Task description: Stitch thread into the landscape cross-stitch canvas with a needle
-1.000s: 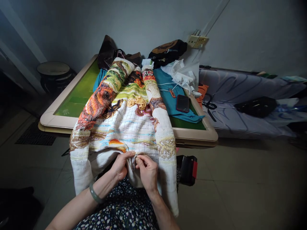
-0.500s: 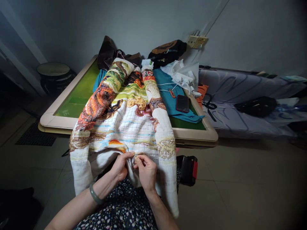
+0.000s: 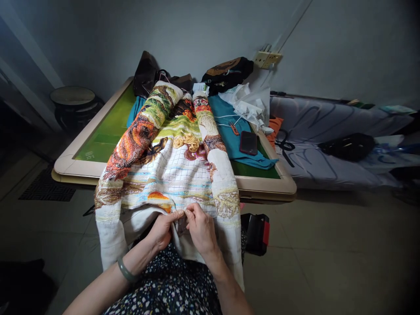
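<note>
A large cross-stitch cloth (image 3: 193, 175), printed with a grid and partly embroidered, drapes from the table down over my lap. Both its sides are rolled up, the left roll (image 3: 133, 144) densely stitched in orange and green. My left hand (image 3: 166, 229) grips the near part of the cloth, thumb on top and fingers beneath. Close beside it, my right hand (image 3: 201, 227) pinches with thumb and forefinger at the cloth's surface; any needle or thread there is too small to make out. A bundle of yellow thread (image 3: 186, 141) rests on the cloth farther up.
The green-topped table (image 3: 95, 142) has a pale raised rim. On its right lie a teal cloth (image 3: 226, 131), a phone (image 3: 248, 142), orange snips (image 3: 234, 128) and a white plastic bag (image 3: 246, 103). Dark bags stand at the back. A covered couch (image 3: 305, 162) is at right, a stool (image 3: 72, 97) at left.
My right hand has lifted slightly and turned, its knuckles now higher, with the pinch still near the left thumb. My left hand stays almost where it was.
</note>
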A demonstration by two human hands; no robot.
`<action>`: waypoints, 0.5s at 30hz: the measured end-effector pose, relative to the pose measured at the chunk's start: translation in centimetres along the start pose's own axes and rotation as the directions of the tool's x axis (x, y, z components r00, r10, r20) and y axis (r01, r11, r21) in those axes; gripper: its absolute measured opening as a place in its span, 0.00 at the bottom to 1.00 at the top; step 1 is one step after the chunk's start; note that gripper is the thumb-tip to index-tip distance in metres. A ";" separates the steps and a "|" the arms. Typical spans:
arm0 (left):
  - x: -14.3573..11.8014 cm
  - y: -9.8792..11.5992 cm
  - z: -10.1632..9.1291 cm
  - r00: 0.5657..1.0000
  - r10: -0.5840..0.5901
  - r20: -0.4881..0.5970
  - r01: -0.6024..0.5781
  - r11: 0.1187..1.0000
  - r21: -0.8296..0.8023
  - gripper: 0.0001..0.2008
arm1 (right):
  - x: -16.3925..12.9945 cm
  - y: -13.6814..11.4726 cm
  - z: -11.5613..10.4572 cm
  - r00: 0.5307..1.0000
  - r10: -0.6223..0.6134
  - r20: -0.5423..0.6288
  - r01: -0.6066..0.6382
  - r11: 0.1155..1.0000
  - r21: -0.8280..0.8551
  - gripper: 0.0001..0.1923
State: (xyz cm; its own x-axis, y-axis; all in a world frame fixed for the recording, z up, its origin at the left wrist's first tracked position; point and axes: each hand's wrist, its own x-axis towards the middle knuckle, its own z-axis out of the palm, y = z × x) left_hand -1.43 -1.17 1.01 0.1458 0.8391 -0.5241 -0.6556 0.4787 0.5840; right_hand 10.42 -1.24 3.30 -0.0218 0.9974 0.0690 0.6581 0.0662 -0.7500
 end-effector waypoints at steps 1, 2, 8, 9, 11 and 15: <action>0.0 0.0 0.0 1.000 0.017 0.004 -0.017 1.000 0.004 0.12 | 0.1 -0.2 -0.3 1.000 -0.015 -0.016 0.014 0.999 -0.044 0.08; 0.0 0.1 0.1 1.000 0.029 0.012 -0.029 1.000 0.010 0.12 | 0.1 -0.4 -0.5 0.999 -0.026 -0.046 0.023 0.998 -0.054 0.08; -0.1 0.4 0.3 0.998 0.053 0.032 -0.055 0.996 0.064 0.14 | 0.7 -0.6 -1.7 0.984 0.139 -0.113 -0.049 0.816 0.576 0.11; -0.1 0.4 0.3 0.998 0.060 0.027 -0.062 0.996 0.065 0.14 | 0.9 -0.6 -2.0 0.986 0.159 -0.047 -0.078 0.696 0.714 0.11; -0.1 0.3 0.2 0.997 0.079 0.022 -0.080 0.995 0.052 0.15 | 1.4 -0.6 -2.8 0.989 0.143 0.041 -0.102 0.445 0.890 0.11; 0.0 0.1 0.3 0.993 0.113 0.031 -0.114 0.994 0.001 0.19 | 1.6 -0.5 -4.0 0.990 0.125 -0.064 0.030 0.253 0.967 0.09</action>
State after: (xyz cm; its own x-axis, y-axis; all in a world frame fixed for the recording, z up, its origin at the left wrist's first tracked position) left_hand -1.28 -1.06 1.29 0.0933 0.8956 -0.4350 -0.6668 0.3807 0.6407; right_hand 13.06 0.21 6.46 0.1085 0.9940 0.0166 -0.5621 0.0752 -0.8237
